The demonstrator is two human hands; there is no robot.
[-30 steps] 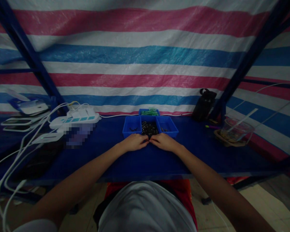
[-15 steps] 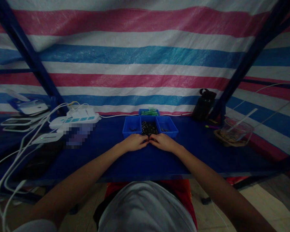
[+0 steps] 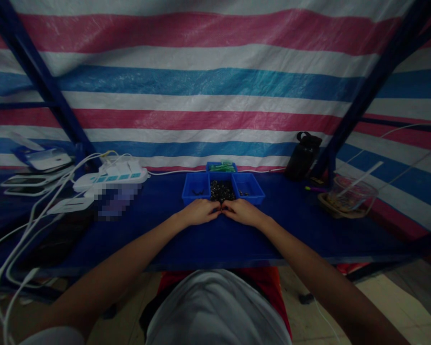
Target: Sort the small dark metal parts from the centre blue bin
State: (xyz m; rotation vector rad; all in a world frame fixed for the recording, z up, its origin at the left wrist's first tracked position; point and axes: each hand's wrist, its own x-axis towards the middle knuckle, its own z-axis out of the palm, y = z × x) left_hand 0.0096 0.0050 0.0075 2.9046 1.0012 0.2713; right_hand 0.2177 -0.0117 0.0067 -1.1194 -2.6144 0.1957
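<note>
My left hand [image 3: 202,211] and my right hand [image 3: 241,211] meet at the near edge of the middle blue bin, fingertips pinched together. Whatever lies between the fingers is too small and dark to make out. Just beyond them, the middle bin holds a heap of small black and shiny parts [image 3: 221,189]. In the left blue bin [image 3: 190,182] lie a few thin dark pieces. A few small shiny pieces sit in the right blue bin [image 3: 253,184]. Behind these, a smaller blue bin holds green packets [image 3: 222,166].
On the left are a white power strip [image 3: 111,178] with plugs, white cables [image 3: 25,235] and stacked phones [image 3: 30,180]. A black bottle [image 3: 303,155] stands at the back right, near a clear plastic cup [image 3: 354,191] with a straw. Striped sheeting [image 3: 215,86] hangs behind the blue table [image 3: 222,244].
</note>
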